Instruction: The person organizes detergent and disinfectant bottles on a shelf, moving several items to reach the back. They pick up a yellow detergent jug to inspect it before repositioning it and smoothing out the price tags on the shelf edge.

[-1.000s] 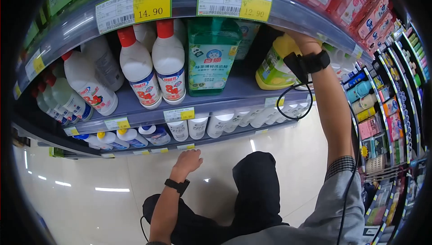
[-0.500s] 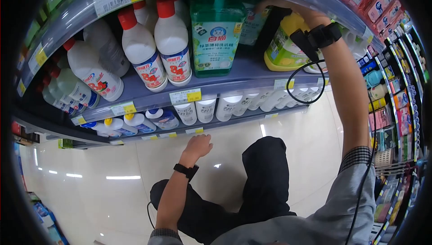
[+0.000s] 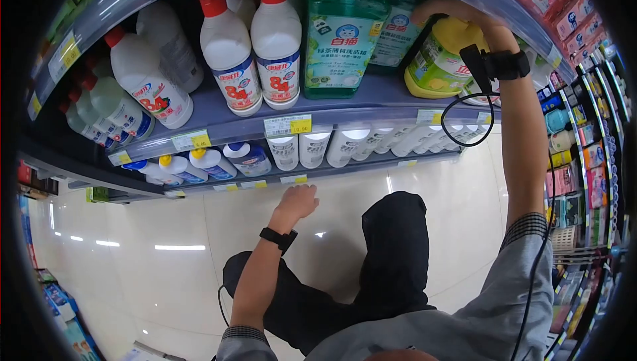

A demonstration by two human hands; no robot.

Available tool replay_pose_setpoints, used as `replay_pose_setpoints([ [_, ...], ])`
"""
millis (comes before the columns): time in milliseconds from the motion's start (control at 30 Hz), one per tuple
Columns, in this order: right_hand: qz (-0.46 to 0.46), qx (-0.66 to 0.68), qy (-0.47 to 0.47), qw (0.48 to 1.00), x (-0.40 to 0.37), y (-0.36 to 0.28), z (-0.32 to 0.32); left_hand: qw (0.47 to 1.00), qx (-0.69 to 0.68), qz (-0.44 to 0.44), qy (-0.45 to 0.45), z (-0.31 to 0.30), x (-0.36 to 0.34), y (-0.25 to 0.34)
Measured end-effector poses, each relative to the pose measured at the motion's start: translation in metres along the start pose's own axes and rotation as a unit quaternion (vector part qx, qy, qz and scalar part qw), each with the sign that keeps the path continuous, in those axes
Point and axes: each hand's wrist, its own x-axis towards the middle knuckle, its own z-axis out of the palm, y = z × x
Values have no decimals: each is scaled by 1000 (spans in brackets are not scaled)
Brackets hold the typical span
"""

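My right hand (image 3: 458, 8) reaches under the upper shelf, over the top of a yellow dish soap bottle (image 3: 439, 69). Its curled fingers are at the right side of the rear green dish soap bottle (image 3: 397, 39), partly hidden in shadow. A front green dish soap bottle (image 3: 342, 52), with a cat on its label, stands to the left and overlaps the rear one. My left hand (image 3: 298, 202) hangs in front of the lowest shelf, fingers loosely curled with nothing in them. Both wrists wear black bands.
White disinfectant bottles with red caps (image 3: 229, 56) stand left of the green bottles. Several white bottles (image 3: 346, 147) line the lower shelf. The upper shelf's edge (image 3: 133, 12) overhangs my right hand. A black cable (image 3: 551, 195) runs along my right arm. Packed shelves (image 3: 584, 162) rise at the right.
The view has shifted, so the shelf goods appear farther right and higher. The rear green bottle has come forward and shows more of its label, with my right hand at it.
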Motion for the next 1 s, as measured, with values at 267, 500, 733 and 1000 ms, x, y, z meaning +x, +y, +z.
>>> replay_pose_setpoints([
  [267,16,17,-50,998,-7,6,-8,1000,11,-14,-8,-5,0,3],
  [500,-28,56,-30,998,-11,22,3,1000,8,-4,1,-3,-2,0],
  [733,-43,20,-17,999,-16,22,-3,1000,12,13,4,-1,-1,-3],
  [1000,-121,19,50,991,-16,38,5,1000,7,5,-20,3,5,-3],
])
